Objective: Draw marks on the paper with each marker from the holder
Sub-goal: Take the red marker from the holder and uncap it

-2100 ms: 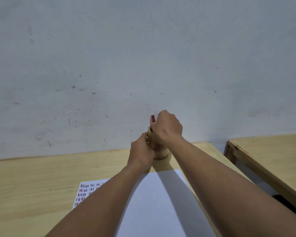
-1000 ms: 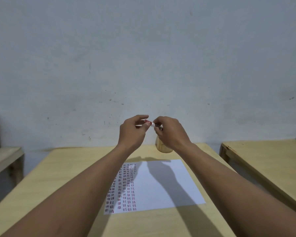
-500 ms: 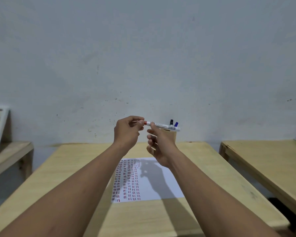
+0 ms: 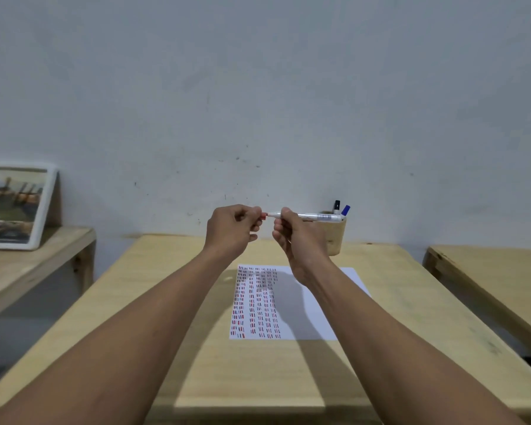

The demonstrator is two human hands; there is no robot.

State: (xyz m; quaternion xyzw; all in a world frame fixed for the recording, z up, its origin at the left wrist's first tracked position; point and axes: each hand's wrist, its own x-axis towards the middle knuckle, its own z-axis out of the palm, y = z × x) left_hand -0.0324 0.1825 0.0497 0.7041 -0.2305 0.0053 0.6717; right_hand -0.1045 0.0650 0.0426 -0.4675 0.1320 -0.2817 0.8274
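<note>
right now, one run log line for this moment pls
phase: uncapping red marker | right hand: holds barrel | left hand: pinches cap end | holder: two markers inside | paper: marks on left part

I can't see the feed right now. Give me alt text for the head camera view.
Both hands are raised above a wooden table: the right hand holds a white marker level while the left hand pinches its red cap end. Below lies a paper with columns of short marks down its left side; behind stands a wooden holder with two more markers.

Scuffed grey wall behind three pale wooden tables.
</note>
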